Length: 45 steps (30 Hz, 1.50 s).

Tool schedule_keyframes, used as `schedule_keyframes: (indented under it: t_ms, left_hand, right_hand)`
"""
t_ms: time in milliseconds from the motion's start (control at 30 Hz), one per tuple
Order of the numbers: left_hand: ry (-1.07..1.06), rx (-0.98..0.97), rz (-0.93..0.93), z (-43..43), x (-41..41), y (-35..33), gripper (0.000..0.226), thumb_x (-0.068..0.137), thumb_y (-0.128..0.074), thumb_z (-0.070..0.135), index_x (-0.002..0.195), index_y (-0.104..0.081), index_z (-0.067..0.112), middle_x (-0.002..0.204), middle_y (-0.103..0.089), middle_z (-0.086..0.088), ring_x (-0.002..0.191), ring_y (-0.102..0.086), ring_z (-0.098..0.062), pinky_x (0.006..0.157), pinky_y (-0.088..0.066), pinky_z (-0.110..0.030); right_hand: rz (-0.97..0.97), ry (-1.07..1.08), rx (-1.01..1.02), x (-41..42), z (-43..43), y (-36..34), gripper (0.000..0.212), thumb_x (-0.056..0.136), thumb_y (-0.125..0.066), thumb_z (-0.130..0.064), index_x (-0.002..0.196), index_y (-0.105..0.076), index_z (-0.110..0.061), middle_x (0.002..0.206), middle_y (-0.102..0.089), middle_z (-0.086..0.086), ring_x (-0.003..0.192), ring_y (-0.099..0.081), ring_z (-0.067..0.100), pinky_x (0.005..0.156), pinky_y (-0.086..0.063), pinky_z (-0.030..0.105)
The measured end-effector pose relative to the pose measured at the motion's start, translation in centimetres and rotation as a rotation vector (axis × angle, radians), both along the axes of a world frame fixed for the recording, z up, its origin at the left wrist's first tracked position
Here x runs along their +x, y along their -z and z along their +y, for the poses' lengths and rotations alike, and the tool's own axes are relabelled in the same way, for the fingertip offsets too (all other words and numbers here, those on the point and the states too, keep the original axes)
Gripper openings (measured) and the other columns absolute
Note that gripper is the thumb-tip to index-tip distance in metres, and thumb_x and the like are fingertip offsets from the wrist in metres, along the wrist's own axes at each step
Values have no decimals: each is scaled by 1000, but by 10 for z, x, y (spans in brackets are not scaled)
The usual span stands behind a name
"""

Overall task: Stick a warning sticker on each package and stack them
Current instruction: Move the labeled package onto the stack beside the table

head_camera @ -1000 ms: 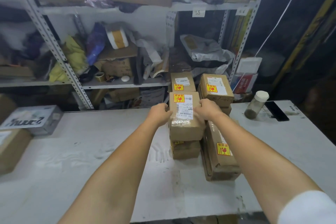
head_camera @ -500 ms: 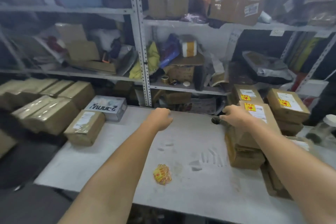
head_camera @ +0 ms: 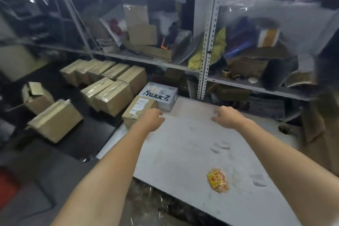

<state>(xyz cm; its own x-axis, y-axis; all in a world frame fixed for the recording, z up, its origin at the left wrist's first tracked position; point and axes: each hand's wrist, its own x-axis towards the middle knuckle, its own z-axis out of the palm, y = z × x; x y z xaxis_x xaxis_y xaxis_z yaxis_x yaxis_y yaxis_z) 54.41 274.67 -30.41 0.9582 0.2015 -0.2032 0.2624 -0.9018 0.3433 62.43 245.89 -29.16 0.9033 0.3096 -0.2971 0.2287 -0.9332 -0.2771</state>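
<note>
Left hand (head_camera: 153, 118), beside one package (head_camera: 138, 110), and right hand (head_camera: 226, 117) are held slack, empty; one sticker bundle (head_camera: 217, 180) lower right.

Arms reach forward; left grip (head_camera: 153, 118), right grip (head_camera: 226, 116) loosely curled, palms down.

Grey metal shelving (head_camera: 207, 57) with punched uprights runs along the back, its boards crammed with clutter. A dusty white table (head_camera: 183, 152) sits just in front; off its left edge, dark floor (head_camera: 42, 180). The light is dim.
</note>
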Motion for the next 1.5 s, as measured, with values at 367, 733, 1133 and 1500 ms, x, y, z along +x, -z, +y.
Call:
schedule_keyframes:
  t_ms: [367,733,1133,1500]
  left_hand:
    - [-282,2,89,129,17,19,38,93,-46,40,125,-61,25,121,-63,-1,102,-61,-24,87,-53,-35]
    - [-241,-148,84,243,92,113,47,96,-52,29,141,-47,21,136,-56,-4,119,-55,-27,90,-48,-36]
    - [-391,-675,129,269,155,189,66,91,-66,28,149,-37,15,142,-53,-5,125,-53,-25,107,-44,-43]
    - [-396,-774,18,248,133,167,59,82,-73,28,137,-54,25,126,-65,6,113,-61,-15,100,-50,-37]
  right_hand:
    - [71,-185,32,59,165,50,49,97,-54,-43,138,-53,-16,138,-57,7,125,-52,26,100,-44,36]
    - [182,13,193,104,317,125,39,95,-54,-33,131,-59,-21,126,-66,6,114,-60,29,92,-51,40]
    - [325,302,510,120,378,196,105,87,-65,-23,151,16,-42,145,-49,8,122,-56,33,101,-48,49]
    - [356,400,824,107,338,182,85,86,-72,-19,151,-25,-47,135,-52,-13,124,-54,24,98,-51,53]
